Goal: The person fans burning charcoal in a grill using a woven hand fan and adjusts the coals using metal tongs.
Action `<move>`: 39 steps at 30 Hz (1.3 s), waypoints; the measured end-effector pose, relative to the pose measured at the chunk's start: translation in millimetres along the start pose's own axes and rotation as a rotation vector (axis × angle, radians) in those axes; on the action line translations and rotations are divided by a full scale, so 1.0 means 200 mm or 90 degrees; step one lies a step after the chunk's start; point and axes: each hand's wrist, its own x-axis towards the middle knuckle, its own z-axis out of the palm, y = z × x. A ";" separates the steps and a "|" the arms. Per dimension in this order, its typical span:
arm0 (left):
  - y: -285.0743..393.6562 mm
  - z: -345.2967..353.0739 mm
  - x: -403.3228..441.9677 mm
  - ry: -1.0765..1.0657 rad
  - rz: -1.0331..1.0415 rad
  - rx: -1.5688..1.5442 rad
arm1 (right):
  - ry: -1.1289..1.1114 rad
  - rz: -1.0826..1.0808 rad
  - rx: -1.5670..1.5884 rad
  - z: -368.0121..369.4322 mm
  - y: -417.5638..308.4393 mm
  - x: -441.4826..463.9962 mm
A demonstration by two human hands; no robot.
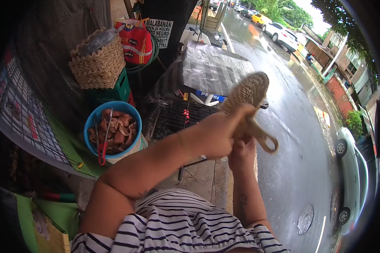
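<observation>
The left hand (215, 134) and right hand (243, 157) both grip the woven fan (250, 90), up beside the grill (168, 114); if it dips too low, the hot coals (186, 114) could burn it; a hard puff could blow sparks onto bare arms

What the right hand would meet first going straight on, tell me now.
Probably the fan or the left hand gripping it; both lie just ahead of the right hand, but depth is unclear.
</observation>
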 end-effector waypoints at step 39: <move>-1.17 0.21 -2.17 -0.321 -0.639 0.046 | 0.056 0.089 -0.462 0.39 -0.19 -0.09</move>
